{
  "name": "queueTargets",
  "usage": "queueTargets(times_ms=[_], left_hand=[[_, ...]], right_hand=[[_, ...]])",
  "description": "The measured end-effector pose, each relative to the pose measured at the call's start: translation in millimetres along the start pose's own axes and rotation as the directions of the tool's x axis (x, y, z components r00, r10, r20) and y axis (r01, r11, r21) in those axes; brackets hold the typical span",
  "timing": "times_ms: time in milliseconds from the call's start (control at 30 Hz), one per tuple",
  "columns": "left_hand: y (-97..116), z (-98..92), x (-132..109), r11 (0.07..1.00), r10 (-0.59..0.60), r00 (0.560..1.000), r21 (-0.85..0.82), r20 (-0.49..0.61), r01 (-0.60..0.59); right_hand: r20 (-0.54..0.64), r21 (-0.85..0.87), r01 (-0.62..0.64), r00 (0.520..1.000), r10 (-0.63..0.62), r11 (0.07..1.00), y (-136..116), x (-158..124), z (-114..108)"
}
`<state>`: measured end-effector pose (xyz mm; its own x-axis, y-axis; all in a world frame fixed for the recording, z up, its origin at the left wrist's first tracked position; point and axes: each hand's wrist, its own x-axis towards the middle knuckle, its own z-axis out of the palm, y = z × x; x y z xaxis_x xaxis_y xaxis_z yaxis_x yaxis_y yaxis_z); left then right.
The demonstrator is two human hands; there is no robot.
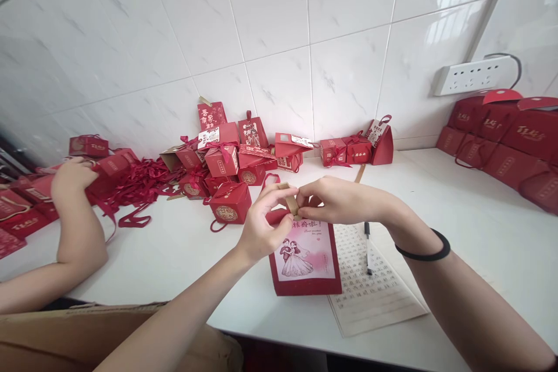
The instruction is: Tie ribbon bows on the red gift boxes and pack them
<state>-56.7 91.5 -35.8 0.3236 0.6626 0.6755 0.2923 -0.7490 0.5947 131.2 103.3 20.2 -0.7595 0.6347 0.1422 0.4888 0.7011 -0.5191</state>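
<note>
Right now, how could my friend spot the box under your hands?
On the white table, find the handwritten paper with a pen on it. Just left is the red box, the left hand and right hand at its top. Other boxes are red too, but only this one shows a big pink bride-and-groom picture.

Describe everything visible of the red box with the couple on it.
The red box looks like card. Its front faces the camera, with a red-bordered pink panel showing a drawn couple in wedding clothes beneath lettering. The left hand grips a tan, card-like strip at its top, with the right hand at the strip's edge. It is at the white table, partly overlapping a handwritten sheet; its back is hidden.
</note>
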Motion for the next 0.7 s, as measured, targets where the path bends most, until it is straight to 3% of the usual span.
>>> queueTargets(times_ms=[433,700], left_hand=[[-0.3,4.2,-2.4,0.999,-0.013,1.000,-0.034,-0.001,0.013],[-5.9,6.0,-2.7,0.997,0.040,0.999,-0.061,0.015,-0.039]], right_hand=[[0.018,-0.136,0.068,0.998,-0.066,0.988,0.2,-0.1,-1.0],[-0.048,-0.060,0.000,0.999,-0.003,0.998,-2.9,2.7,2.8]])
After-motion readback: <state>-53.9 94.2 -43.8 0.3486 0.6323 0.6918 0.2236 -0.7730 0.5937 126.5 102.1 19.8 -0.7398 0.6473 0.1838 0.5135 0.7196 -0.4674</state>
